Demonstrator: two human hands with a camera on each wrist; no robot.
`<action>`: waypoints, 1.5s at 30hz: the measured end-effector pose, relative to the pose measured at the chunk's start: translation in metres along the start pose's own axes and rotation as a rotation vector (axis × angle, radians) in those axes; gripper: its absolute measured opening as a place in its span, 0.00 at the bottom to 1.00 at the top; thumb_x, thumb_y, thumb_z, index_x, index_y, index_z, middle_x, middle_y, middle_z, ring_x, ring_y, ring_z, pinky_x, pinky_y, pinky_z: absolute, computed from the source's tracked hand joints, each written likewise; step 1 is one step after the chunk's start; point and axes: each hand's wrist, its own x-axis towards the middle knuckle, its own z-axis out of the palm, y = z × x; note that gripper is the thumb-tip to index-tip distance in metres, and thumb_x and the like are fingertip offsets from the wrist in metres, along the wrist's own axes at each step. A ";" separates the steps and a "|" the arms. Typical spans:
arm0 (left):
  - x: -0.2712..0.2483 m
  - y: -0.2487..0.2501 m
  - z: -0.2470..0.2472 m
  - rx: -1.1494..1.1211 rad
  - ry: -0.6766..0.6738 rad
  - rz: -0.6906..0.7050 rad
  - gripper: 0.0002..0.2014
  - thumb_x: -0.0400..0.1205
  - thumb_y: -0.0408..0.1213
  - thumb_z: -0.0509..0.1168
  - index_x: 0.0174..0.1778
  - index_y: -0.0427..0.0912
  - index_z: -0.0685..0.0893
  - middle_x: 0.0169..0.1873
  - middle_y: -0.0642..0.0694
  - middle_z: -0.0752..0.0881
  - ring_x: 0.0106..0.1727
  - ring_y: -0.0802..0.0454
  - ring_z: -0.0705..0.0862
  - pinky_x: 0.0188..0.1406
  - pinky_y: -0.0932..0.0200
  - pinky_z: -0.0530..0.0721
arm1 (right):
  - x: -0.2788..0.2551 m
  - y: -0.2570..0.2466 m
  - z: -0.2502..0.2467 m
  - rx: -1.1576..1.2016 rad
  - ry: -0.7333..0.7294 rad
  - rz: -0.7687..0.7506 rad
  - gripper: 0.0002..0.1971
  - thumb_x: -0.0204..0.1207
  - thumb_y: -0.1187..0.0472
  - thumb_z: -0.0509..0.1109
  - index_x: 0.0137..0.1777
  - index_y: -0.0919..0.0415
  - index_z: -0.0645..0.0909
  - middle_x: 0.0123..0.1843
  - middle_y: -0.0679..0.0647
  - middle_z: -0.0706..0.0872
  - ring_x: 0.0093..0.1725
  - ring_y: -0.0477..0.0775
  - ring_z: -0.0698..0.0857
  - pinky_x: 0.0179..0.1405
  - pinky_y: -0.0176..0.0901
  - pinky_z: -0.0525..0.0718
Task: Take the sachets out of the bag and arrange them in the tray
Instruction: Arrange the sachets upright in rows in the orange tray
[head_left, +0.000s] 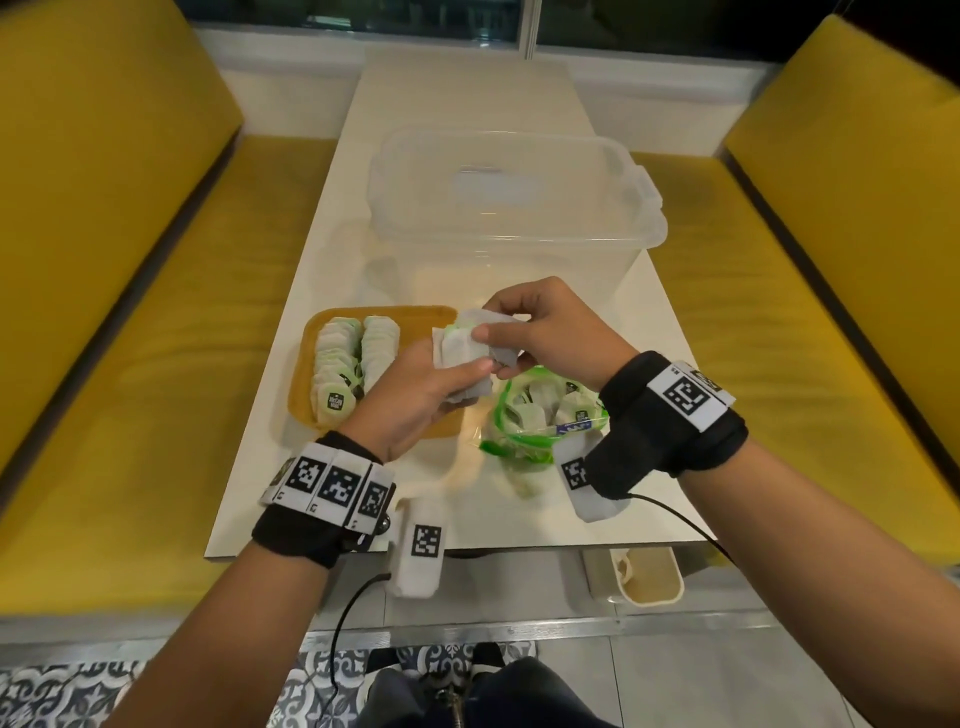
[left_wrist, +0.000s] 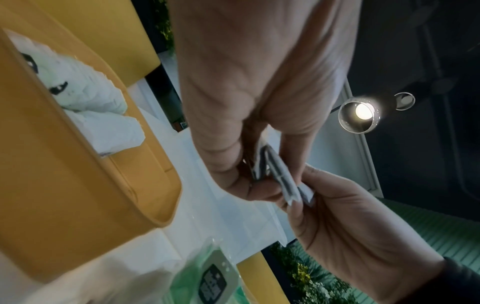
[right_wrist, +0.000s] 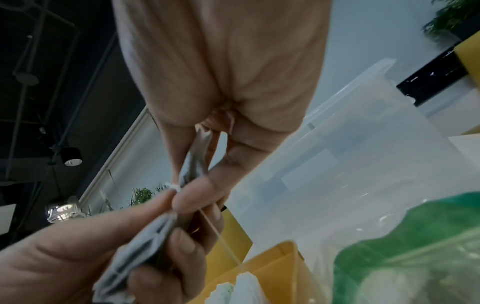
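Several sachets (head_left: 462, 358) are pinched between left hand (head_left: 415, 395) and right hand (head_left: 545, 332), both grasping the stack

The grip likely squares them above the tray (head_left: 311, 410), bag (head_left: 524, 426) just below

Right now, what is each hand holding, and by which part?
Both hold one small stack of sachets above the tray: the left hand grips its lower end, the right hand pinches its upper edge.

text: none legible | sachets (head_left: 335, 402): dark label (blurred) | wristbands (head_left: 332, 483): square code markers
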 end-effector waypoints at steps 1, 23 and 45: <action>0.000 0.000 -0.004 -0.009 0.013 0.005 0.08 0.83 0.30 0.64 0.54 0.45 0.83 0.42 0.52 0.89 0.43 0.60 0.86 0.41 0.66 0.84 | 0.001 -0.002 0.001 0.007 -0.005 0.006 0.07 0.79 0.68 0.71 0.47 0.75 0.84 0.38 0.60 0.84 0.34 0.53 0.86 0.35 0.45 0.90; -0.008 0.009 -0.038 0.349 0.203 0.263 0.06 0.77 0.34 0.74 0.47 0.39 0.90 0.34 0.55 0.89 0.32 0.63 0.83 0.34 0.69 0.77 | 0.022 -0.059 0.018 0.320 0.126 -0.099 0.10 0.78 0.71 0.69 0.58 0.67 0.82 0.42 0.57 0.86 0.41 0.53 0.88 0.32 0.40 0.88; -0.001 0.022 -0.072 0.291 0.539 0.404 0.06 0.71 0.37 0.79 0.37 0.45 0.88 0.36 0.45 0.90 0.31 0.48 0.86 0.32 0.55 0.81 | 0.037 -0.032 0.067 0.069 0.042 0.048 0.08 0.78 0.73 0.66 0.52 0.66 0.85 0.44 0.68 0.89 0.42 0.58 0.88 0.33 0.45 0.90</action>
